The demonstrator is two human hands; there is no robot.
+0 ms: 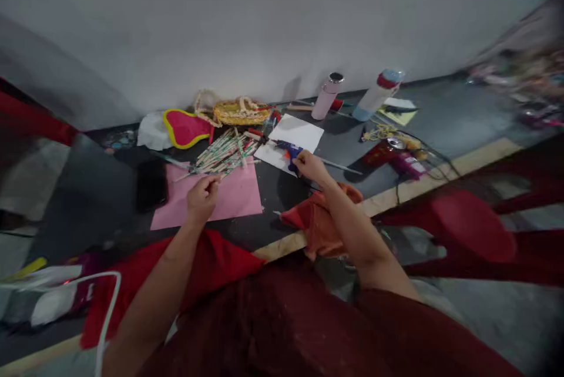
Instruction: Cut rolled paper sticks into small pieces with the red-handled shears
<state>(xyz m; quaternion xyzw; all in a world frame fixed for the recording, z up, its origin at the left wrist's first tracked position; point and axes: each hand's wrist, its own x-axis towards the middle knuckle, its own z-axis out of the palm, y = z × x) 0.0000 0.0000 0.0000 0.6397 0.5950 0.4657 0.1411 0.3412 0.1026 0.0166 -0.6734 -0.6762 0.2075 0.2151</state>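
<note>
My left hand (202,196) is closed in a pinch above a pink sheet of paper (233,198); whatever its fingers hold is too small to make out. Just beyond it lies a pile of thin rolled paper sticks (224,152), white with green and red marks. My right hand (312,167) is wrapped round a blue hot glue gun (288,149), whose nozzle points left toward the sticks. Beneath the glue gun is a white sheet or board (304,130). Part of the glue gun's handle is hidden by my fingers.
A black phone (151,185) lies left of the pink paper. Along the wall stand a yellow woven basket (242,111), a pink flask (326,96) and a white-blue bottle (374,98). An orange cloth (324,221) hangs over the table's front edge. A red stool (473,224) stands at right.
</note>
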